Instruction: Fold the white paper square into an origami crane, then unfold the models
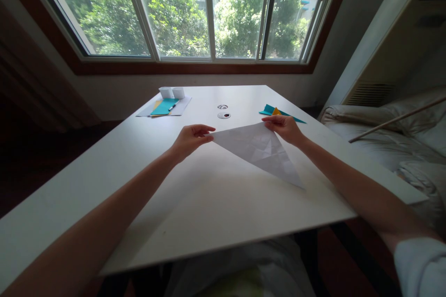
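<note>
A sheet of white paper (251, 146), folded into a triangle with crease lines across it, is held up over the white table (195, 204). My left hand (193, 141) pinches its left corner between thumb and fingers. At the upper right corner my right hand (284, 127) grips the paper, fingers closed on its edge. The lower right tip points down toward the near side of the table. Just beyond my right hand lie a folded teal paper (287, 115) and a small orange folded paper (276, 111), partly hidden by the hand.
At the far left, teal sheets (164, 106), a pen (173, 105) and other paper lie near two small white containers (166, 92). Two round flat pieces (224, 115) sit mid-table toward the window. A sofa (369, 130) with a stick (397, 119) stands right of the table.
</note>
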`<state>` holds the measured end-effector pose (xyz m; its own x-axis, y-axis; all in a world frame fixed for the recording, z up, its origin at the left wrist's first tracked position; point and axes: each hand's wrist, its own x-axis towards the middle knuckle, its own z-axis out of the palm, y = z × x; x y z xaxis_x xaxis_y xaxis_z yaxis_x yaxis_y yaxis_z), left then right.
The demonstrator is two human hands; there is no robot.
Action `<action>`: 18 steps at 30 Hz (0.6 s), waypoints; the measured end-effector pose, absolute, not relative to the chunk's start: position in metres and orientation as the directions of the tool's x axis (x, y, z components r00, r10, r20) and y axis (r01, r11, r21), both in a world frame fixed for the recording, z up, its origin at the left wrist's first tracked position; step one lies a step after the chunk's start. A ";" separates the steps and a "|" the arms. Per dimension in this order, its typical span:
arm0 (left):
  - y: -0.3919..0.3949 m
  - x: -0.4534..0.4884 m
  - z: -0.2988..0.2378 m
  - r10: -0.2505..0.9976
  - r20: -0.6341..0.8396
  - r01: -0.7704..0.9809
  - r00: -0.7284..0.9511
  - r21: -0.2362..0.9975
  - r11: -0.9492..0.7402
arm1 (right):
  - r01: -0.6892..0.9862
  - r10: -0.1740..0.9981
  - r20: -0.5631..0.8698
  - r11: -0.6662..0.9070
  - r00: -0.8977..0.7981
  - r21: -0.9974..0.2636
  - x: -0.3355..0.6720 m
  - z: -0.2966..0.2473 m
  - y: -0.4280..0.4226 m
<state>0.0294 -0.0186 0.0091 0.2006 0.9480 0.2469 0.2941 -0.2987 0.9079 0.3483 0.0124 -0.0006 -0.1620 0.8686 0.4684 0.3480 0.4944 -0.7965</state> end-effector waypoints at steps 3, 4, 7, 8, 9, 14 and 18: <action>-0.019 0.031 0.009 0.950 0.203 0.294 0.235 0.917 -0.269 | 0.348 0.868 0.468 0.496 -0.166 -0.796 0.347 0.000 0.011; -0.020 0.031 0.009 0.951 0.181 0.286 0.251 0.925 -0.251 | 0.347 0.865 0.472 0.501 -0.172 -0.793 0.346 0.000 0.010; -0.021 0.035 0.008 0.957 0.130 0.280 0.261 0.938 -0.204 | 0.350 0.857 0.484 0.515 -0.179 -0.782 0.345 0.001 0.008; -0.021 0.036 0.007 0.960 0.119 0.287 0.254 0.938 -0.193 | 0.351 0.856 0.486 0.516 -0.176 -0.782 0.344 0.001 0.008; -0.021 0.037 0.007 0.963 0.114 0.293 0.245 0.938 -0.186 | 0.350 0.856 0.487 0.515 -0.174 -0.782 0.344 0.001 0.008; -0.022 0.039 0.006 0.963 0.141 0.269 0.230 0.942 -0.203 | 0.332 0.857 0.488 0.514 -0.163 -0.791 0.344 0.001 0.009; -0.022 0.039 0.008 0.959 0.135 0.266 0.250 0.942 -0.203 | 0.329 0.855 0.495 0.516 -0.152 -0.791 0.344 0.001 0.009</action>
